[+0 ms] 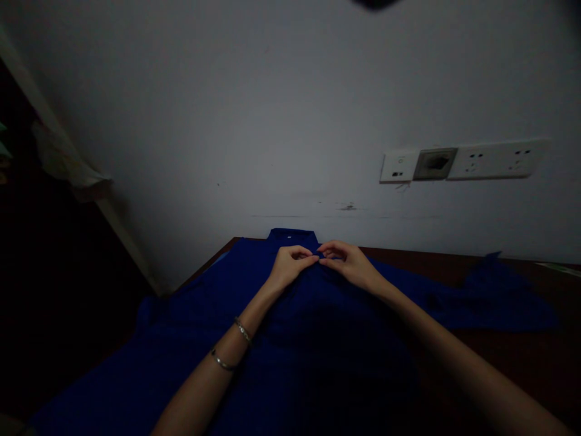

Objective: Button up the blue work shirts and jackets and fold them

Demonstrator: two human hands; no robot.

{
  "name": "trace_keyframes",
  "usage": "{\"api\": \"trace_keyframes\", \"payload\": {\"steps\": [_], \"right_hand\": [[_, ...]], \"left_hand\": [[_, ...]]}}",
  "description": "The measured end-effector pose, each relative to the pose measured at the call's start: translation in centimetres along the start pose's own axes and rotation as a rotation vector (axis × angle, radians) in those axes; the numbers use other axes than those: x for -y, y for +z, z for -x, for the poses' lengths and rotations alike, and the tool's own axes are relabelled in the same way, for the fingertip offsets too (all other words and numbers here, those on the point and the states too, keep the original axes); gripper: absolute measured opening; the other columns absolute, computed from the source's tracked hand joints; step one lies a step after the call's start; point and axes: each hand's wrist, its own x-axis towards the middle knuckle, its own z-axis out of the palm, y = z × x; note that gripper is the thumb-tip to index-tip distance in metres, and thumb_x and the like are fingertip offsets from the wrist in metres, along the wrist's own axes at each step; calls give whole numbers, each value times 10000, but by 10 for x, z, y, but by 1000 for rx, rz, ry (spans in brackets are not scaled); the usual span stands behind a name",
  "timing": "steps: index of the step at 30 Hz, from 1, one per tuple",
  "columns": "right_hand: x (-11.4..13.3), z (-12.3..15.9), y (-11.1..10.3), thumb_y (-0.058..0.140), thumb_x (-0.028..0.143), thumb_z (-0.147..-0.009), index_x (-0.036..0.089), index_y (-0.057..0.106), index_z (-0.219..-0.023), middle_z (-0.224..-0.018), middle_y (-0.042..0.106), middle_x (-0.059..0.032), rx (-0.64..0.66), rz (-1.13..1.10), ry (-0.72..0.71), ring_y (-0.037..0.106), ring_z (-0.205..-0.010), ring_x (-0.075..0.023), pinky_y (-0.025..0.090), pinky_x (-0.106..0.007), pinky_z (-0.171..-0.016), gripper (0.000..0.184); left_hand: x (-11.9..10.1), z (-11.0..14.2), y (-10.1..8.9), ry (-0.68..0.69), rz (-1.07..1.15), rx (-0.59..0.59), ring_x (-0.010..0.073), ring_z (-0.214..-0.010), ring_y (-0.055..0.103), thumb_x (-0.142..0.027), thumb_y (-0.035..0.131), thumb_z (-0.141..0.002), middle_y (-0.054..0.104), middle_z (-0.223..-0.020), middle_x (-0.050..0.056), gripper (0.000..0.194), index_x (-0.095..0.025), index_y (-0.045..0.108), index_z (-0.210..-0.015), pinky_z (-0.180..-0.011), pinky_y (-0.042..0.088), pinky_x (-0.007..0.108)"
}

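Observation:
A dark blue shirt (254,278) lies spread over a dark table, its collar (293,235) toward the wall and a small pale label inside it. Just below the collar, my left hand (290,264) pinches the shirt's front between thumb and fingers. Close beside it, my right hand (347,263) pinches the same bit of cloth, so the fingertips of both hands nearly meet. Any button between the fingers is too small and dark to make out. One sleeve (454,297) stretches out to the right, with its end bunched up.
Behind the table rises a pale wall (272,121) with a row of sockets and switches (490,160) at right. The dark brown tabletop (512,351) shows beside the sleeve. A pale crumpled cloth or bag (68,157) hangs at the left, over a very dark area.

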Motion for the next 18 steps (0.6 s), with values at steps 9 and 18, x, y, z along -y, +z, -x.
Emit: {"api": "trace_keyframes", "payload": {"steps": [9,18], "right_hand": [[0,1,2,624,250,-684,165,608,-914,-851,625,-46,8,27,22,568,-772,-146,450,-292,-731,246],[-2,4,8,593,248,-709,157,620,-909,-743,608,-23,45,25,37,552,-671,-127,441,-269,-641,222]], "left_hand": [[-7,1,-1,-58,-5,-6,87,-526,515,-221,679,-579,617,-576,12,120,-114,660,-628,-544,380,212],[0,3,1,146,-307,-32,116,-565,546,-209,620,-626,634,-610,31,118,-116,676,-672,-523,390,201]]}}
